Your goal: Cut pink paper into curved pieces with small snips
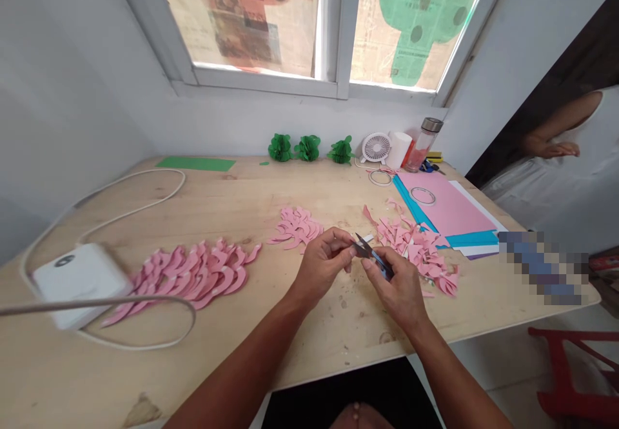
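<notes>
My right hand (pixel 401 290) is closed around a pair of scissors (pixel 385 268), whose dark blades stand apart and point toward my left hand (pixel 324 264). The left fingers are pinched together right at the blades. What lies between them is too small to make out. A small white strip (pixel 368 238) shows just beyond the blade tips. Behind the left hand is a small pile of curved pink paper pieces (pixel 296 226). Pink paper scraps (pixel 425 248) lie heaped beyond the right hand. Farther left, larger wavy pink paper pieces (pixel 193 274) overlap in rows.
At left a white box-shaped device (pixel 80 280) has a looping cable. Green paper (pixel 196 163) and green paper ornaments (pixel 307 148) line the back, beside a small fan (pixel 376 148) and a bottle (pixel 425 145). Coloured sheets (pixel 447 206) lie right. A person (pixel 565 145) stands beyond.
</notes>
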The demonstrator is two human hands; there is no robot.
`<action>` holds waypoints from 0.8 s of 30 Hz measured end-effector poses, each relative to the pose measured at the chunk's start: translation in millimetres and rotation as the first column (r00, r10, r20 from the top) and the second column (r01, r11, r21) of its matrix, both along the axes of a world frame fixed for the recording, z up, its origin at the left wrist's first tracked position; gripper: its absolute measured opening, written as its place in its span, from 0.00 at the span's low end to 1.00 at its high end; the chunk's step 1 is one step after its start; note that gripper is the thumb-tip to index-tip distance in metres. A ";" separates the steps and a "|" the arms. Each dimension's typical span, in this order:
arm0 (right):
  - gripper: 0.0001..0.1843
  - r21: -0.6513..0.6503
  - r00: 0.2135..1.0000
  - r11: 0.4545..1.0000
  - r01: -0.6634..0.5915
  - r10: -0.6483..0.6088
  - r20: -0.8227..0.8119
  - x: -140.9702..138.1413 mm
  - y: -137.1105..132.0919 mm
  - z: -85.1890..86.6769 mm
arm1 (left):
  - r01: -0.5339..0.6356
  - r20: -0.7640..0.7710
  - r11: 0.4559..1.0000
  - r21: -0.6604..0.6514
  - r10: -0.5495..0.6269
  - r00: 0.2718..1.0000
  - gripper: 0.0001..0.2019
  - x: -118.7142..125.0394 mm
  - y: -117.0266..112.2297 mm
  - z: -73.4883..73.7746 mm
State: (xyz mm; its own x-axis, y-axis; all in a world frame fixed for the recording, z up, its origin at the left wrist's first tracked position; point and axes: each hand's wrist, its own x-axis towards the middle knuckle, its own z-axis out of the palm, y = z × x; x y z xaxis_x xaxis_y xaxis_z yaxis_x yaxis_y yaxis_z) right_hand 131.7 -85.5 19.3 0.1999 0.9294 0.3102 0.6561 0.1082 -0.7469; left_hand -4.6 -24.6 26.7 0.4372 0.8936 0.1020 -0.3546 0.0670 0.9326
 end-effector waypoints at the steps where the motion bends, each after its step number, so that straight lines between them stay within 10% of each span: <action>1: 0.13 0.007 1.000 1.000 -0.001 0.001 0.001 -0.1 0.2 0.0 | -0.001 0.000 1.000 -0.001 0.001 1.000 0.07 0.1 -0.1 0.0; 24: 0.14 0.024 1.000 1.000 -0.019 0.020 -0.014 -1.1 0.6 0.1 | -0.020 -0.009 1.000 -0.023 0.020 1.000 0.07 -0.1 0.1 0.9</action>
State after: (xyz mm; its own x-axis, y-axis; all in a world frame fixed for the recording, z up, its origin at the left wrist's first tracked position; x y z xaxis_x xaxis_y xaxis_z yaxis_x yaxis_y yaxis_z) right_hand 130.5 -84.9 19.4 0.1865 0.9254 0.3299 0.6430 0.1389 -0.7532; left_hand -4.7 -24.5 27.6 0.4202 0.9042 0.0770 -0.3475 0.0819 0.9341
